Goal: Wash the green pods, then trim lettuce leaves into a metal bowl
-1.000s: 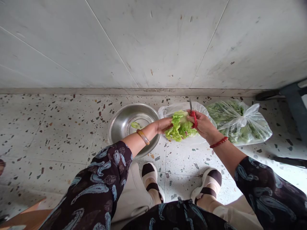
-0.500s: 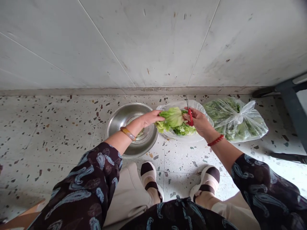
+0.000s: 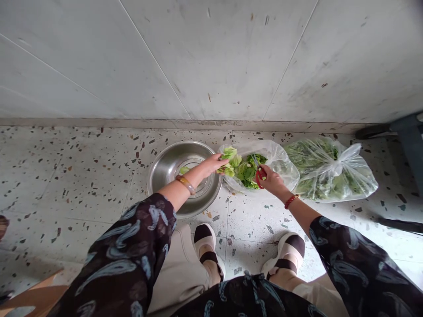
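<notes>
Over the gap between a steel bowl and an open plastic bag, the left hand (image 3: 211,164) pinches a pale green lettuce leaf (image 3: 228,160), its fingers closed on the leaf's lower end. Just right of it, the right hand (image 3: 269,179) grips red-handled scissors (image 3: 258,172), fingers through the loops, with the blades pointing up into the leaves; whether the blades are apart cannot be told. Both hands hang low above the open bag (image 3: 280,164), which lies on the floor with darker green leaves (image 3: 248,172) piled in its mouth.

Left of the bag, touching or nearly touching it, sits the round steel bowl (image 3: 165,169), with a small scrap of green (image 3: 184,170) lying inside; the left forearm crosses over its rim. Right of the open bag lies a second clear bag (image 3: 330,169), knotted shut and stuffed with greens.

Below the hands, two feet in white and dark sandals (image 3: 208,246) rest on the floor (image 3: 82,176), which is pale terrazzo flecked with dark and reddish chips. Large grey wall tiles (image 3: 214,57), scuffed and spotted, rise right behind the bowl and bags. A dark piece of furniture (image 3: 408,132) stands at the far right edge.
</notes>
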`<state>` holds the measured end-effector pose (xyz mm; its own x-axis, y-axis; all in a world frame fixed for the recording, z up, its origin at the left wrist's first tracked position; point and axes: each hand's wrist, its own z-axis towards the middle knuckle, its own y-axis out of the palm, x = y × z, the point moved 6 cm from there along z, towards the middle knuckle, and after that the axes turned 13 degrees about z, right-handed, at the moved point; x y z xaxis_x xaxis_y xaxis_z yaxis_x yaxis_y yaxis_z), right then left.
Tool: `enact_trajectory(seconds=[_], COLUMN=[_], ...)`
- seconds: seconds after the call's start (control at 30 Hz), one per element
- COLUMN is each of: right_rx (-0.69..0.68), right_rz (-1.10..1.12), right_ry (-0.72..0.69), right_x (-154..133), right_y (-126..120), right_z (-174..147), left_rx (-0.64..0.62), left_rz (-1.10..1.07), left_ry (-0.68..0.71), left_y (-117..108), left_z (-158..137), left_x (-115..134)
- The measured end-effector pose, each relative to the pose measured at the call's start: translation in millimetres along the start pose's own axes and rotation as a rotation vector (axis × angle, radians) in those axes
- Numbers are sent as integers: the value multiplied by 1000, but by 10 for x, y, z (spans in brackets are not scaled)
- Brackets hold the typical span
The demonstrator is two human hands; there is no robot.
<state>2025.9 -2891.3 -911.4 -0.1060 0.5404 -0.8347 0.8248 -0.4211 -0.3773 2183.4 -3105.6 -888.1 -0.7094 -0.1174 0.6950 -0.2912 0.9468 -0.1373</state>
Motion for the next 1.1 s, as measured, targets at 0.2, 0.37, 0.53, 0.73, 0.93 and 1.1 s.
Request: enact_trajectory(seconds=[0.2, 0.37, 0.53, 0.73, 0.93, 1.1], right_rx=[19, 107, 102, 12, -68, -97], right_rz=[-267, -216, 58, 537, 837, 968], right_ry=[65, 153, 161, 320, 281, 226], right_x=[296, 493, 541, 310, -254, -467], right_y=[262, 323, -18, -664, -827, -673], right_z=[14, 24, 108, 58, -125, -174], left_rx=[217, -36, -264, -134, -153, -399], left_rz=[633, 1017, 1144, 650, 313, -7], left_ry=[146, 402, 290, 275, 234, 89], left_y=[336, 752, 933, 806, 864, 1033], left_z=[245, 165, 119, 212, 156, -36], left_x=[319, 278, -113, -27, 153, 151])
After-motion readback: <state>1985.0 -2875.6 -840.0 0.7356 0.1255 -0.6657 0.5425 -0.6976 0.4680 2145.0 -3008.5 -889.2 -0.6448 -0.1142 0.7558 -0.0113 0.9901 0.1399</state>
